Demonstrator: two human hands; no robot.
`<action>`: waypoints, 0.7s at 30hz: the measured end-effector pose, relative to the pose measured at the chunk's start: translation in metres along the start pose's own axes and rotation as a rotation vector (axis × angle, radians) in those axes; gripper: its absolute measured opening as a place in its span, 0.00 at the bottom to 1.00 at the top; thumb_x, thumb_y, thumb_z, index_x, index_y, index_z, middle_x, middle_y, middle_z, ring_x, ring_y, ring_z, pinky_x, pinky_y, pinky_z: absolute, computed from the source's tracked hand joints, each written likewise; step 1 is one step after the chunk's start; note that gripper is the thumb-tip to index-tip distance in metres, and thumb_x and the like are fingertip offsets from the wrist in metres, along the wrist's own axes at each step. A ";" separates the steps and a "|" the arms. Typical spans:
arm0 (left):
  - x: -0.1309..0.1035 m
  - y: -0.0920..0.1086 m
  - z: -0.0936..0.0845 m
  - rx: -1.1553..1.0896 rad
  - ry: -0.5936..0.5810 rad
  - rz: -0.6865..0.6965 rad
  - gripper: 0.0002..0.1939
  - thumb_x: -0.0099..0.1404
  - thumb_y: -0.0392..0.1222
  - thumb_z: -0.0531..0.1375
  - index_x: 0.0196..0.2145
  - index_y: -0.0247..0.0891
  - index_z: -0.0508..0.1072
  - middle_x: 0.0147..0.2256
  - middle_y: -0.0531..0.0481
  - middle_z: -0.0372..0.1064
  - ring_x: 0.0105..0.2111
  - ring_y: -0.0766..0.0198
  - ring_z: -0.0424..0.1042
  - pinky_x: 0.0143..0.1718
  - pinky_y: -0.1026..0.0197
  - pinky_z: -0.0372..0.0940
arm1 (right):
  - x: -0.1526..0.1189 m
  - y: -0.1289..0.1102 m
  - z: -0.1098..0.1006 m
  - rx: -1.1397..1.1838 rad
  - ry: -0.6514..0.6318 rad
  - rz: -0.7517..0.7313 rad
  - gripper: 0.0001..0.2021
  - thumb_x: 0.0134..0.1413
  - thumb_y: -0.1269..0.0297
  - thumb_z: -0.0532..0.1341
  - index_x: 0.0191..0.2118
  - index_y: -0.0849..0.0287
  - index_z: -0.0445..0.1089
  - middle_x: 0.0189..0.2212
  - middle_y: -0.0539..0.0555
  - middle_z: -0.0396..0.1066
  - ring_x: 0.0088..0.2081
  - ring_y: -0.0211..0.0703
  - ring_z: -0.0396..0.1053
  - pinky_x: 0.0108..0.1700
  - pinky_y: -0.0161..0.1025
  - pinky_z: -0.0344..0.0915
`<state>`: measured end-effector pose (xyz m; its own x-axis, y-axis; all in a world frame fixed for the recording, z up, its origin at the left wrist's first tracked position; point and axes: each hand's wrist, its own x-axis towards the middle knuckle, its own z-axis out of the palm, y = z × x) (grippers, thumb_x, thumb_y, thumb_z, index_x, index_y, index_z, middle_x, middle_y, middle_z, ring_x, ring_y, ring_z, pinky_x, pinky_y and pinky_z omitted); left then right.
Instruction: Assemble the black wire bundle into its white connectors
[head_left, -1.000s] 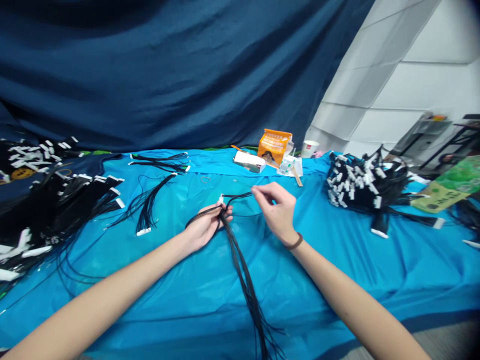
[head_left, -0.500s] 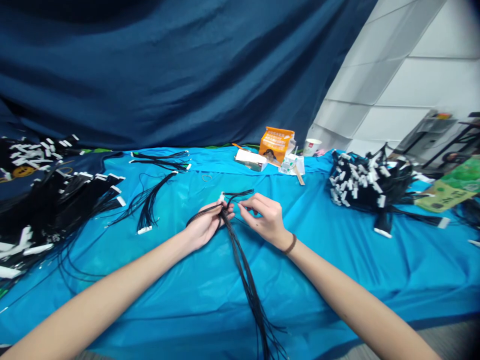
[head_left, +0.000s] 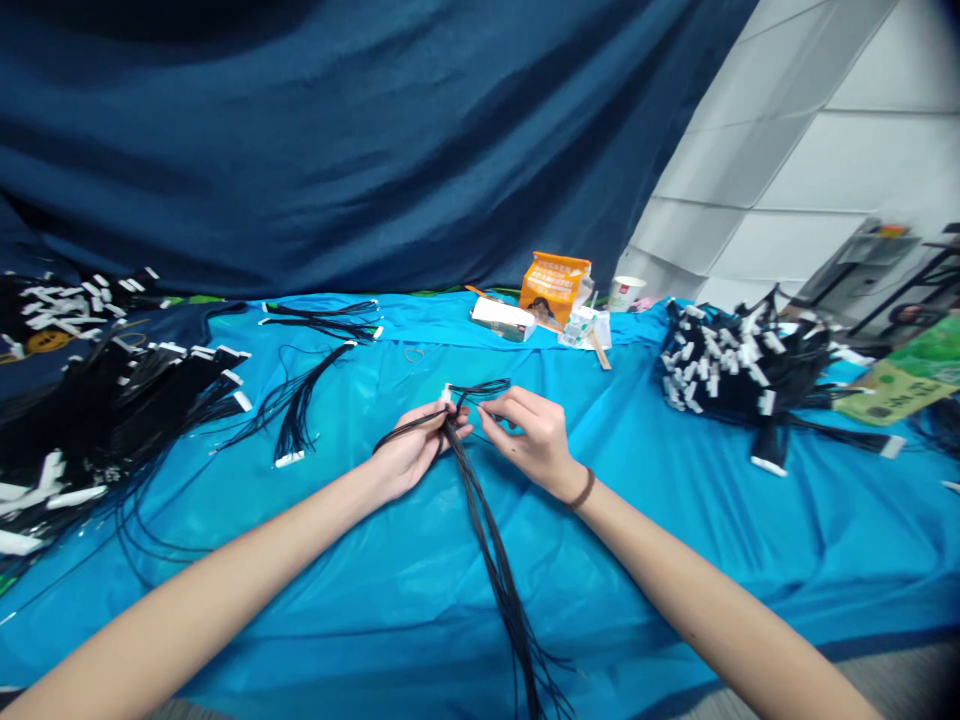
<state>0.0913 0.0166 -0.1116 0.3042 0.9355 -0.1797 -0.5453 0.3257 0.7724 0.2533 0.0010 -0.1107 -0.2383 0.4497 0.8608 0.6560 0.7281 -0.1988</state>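
Note:
A bundle of thin black wires [head_left: 491, 545] hangs from my left hand [head_left: 412, 448], which is closed around its upper end. Just above those fingertips a white connector [head_left: 448, 392] sticks up, and a few wires loop out to the right of it. Some strands also pass round the back of the left hand. Close by on the right, my right hand [head_left: 529, 428] is pinched, thumb against forefinger, near the looped wires. Whatever lies between its fingertips is too small to make out. The loose wire ends fan out toward the front edge.
Piles of black wire harnesses with white connectors lie at left [head_left: 150, 400] and right [head_left: 720, 360] on the blue cloth [head_left: 675, 520]. Single harnesses [head_left: 304, 405] lie nearer the middle. An orange pouch [head_left: 553, 288], a small box [head_left: 502, 318] and a paper cup [head_left: 624, 293] stand at the back.
Both hands stay almost in place. The single strand that stretched between the right fingertips and the bundle no longer shows clearly; the loop by the connector looks a little wider.

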 end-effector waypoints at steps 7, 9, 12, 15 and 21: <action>0.001 -0.001 0.000 0.025 -0.006 0.015 0.07 0.59 0.29 0.54 0.26 0.29 0.71 0.28 0.46 0.69 0.33 0.65 0.71 0.44 0.55 0.67 | 0.000 0.001 -0.003 -0.077 -0.014 -0.066 0.04 0.53 0.69 0.58 0.29 0.59 0.68 0.25 0.52 0.70 0.27 0.36 0.66 0.30 0.34 0.60; 0.001 -0.001 -0.001 0.036 -0.008 0.018 0.07 0.58 0.29 0.54 0.26 0.29 0.71 0.29 0.45 0.69 0.33 0.65 0.71 0.44 0.55 0.67 | 0.000 0.000 -0.004 -0.100 -0.014 -0.085 0.04 0.53 0.69 0.57 0.29 0.59 0.68 0.25 0.51 0.69 0.27 0.36 0.65 0.30 0.34 0.59; 0.001 -0.001 -0.001 0.053 -0.013 0.029 0.07 0.58 0.29 0.54 0.27 0.29 0.71 0.29 0.45 0.70 0.33 0.65 0.71 0.44 0.55 0.67 | 0.001 -0.001 -0.004 -0.121 -0.017 -0.102 0.05 0.54 0.69 0.57 0.29 0.59 0.68 0.24 0.51 0.69 0.26 0.36 0.65 0.29 0.34 0.59; 0.001 -0.001 -0.002 0.078 -0.016 0.035 0.06 0.58 0.29 0.55 0.27 0.29 0.71 0.29 0.45 0.70 0.32 0.65 0.71 0.43 0.56 0.67 | 0.001 -0.001 -0.004 -0.127 -0.025 -0.106 0.05 0.54 0.69 0.57 0.28 0.59 0.67 0.24 0.52 0.69 0.26 0.36 0.64 0.29 0.34 0.59; 0.002 -0.001 -0.002 0.097 -0.020 0.043 0.05 0.57 0.30 0.56 0.26 0.29 0.72 0.29 0.46 0.70 0.32 0.66 0.70 0.43 0.58 0.67 | 0.001 -0.001 -0.005 -0.126 -0.031 -0.095 0.05 0.54 0.69 0.56 0.28 0.58 0.67 0.24 0.52 0.69 0.26 0.36 0.64 0.29 0.35 0.58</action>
<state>0.0913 0.0179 -0.1138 0.2977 0.9453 -0.1336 -0.4801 0.2692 0.8349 0.2556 -0.0018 -0.1075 -0.3246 0.3989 0.8576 0.7136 0.6984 -0.0547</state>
